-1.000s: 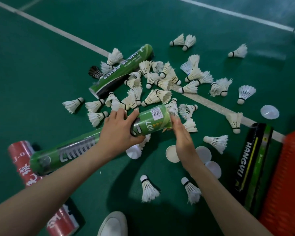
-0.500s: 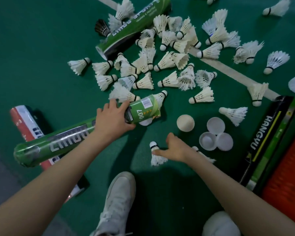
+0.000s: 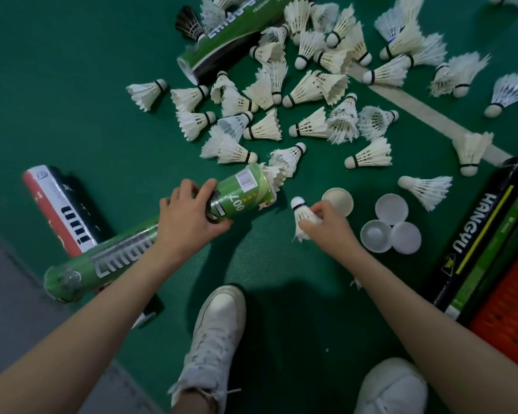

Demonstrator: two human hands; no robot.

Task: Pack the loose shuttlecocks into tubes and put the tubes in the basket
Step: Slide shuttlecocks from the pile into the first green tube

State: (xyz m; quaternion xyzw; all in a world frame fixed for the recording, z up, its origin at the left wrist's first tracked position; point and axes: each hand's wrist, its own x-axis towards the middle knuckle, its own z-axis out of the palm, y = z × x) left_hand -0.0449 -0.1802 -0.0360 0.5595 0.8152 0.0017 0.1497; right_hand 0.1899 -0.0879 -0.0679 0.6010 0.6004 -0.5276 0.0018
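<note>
My left hand (image 3: 189,216) grips a long green tube (image 3: 240,192) near its open end, which points up and right; white feathers stick out of its mouth. My right hand (image 3: 329,225) pinches a white shuttlecock (image 3: 301,213) by its feathers, cork up, just right of the tube's mouth. Several loose white shuttlecocks (image 3: 308,127) lie scattered on the green floor beyond the tube. The orange basket (image 3: 509,312) is at the right edge.
A second green tube (image 3: 231,40) lies at the top, a red, white and black tube (image 3: 60,210) at the left, and a black "HANGYU" tube (image 3: 473,234) beside the basket. Three white caps (image 3: 391,227) and another (image 3: 338,201) lie near my right hand. White shoes (image 3: 213,333) are below.
My right hand went down to the floor, took up a shuttlecock and lifted it toward the tube's mouth. The view tilted further down; my left hand kept its grip on the tube.
</note>
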